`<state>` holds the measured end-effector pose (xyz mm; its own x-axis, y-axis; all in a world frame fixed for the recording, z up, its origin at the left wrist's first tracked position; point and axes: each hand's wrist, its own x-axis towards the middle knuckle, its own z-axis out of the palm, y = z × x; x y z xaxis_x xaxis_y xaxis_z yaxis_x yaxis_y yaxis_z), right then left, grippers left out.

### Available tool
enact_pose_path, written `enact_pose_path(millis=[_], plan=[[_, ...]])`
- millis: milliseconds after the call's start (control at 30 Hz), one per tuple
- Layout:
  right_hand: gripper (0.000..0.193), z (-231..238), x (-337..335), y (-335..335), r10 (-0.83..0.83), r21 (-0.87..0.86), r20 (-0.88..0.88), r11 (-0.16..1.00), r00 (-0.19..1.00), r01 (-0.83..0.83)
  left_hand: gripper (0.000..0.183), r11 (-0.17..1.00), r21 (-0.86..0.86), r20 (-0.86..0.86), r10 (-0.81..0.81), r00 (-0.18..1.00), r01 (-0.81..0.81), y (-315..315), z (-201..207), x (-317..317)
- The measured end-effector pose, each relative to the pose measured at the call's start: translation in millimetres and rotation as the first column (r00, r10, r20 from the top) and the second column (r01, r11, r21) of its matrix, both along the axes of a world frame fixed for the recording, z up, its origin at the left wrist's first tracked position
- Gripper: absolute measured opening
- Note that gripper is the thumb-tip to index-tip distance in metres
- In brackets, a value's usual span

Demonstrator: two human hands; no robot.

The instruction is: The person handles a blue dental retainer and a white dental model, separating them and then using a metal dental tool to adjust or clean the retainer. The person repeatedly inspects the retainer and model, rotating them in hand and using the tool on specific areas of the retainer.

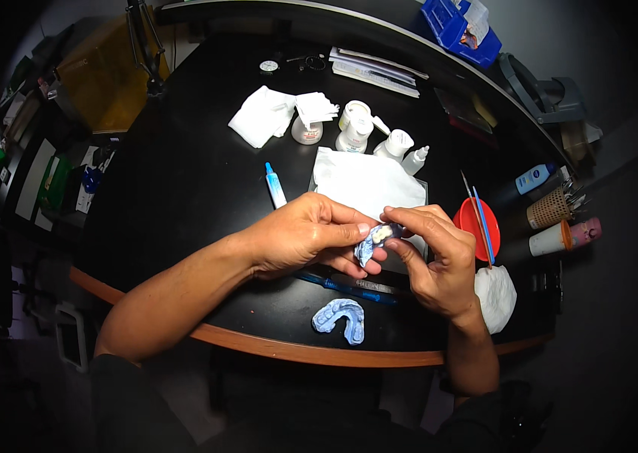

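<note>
My left hand is closed on a small blue dental cast, thumb on top and fingers beneath. A cluster of cream-white teeth shows on it, with a dark part beside them. From the other side, my right hand pinches the cast's dark end between thumb and fingertips; its fingers partly hide that end. Below the hands, a horseshoe-shaped blue dental cast lies on the black table near its wooden edge. Just under the fingers lies a transparent blue pen-like tool.
Beyond my hands are a white paper pad, a blue-and-white tube, white bottles and folded tissues. To the right stand a red dish with thin tools across it, a crumpled white cloth and a cup.
</note>
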<state>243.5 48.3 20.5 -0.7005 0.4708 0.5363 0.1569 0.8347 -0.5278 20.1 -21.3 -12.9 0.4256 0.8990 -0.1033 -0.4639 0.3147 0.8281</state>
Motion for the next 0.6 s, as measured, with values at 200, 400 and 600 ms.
enact_pose_path(millis=[200,400,600], plan=[[0.026,-13,4,-11,-0.246,-0.081,-0.200,0.969,0.948,0.234,0.044,0.998,0.013,0.052,0.064,0.997,-0.065,2,-4,-3],[0.023,-7,-2,-32,0.160,-0.095,0.099,0.984,0.982,-0.151,0.056,0.979,0.077,0.044,0.185,0.982,-0.188,8,-10,-13],[0.027,-22,2,-50,0.189,-0.113,0.237,0.980,0.953,-0.166,0.064,0.936,0.187,-0.061,0.315,0.947,-0.299,4,1,0]])
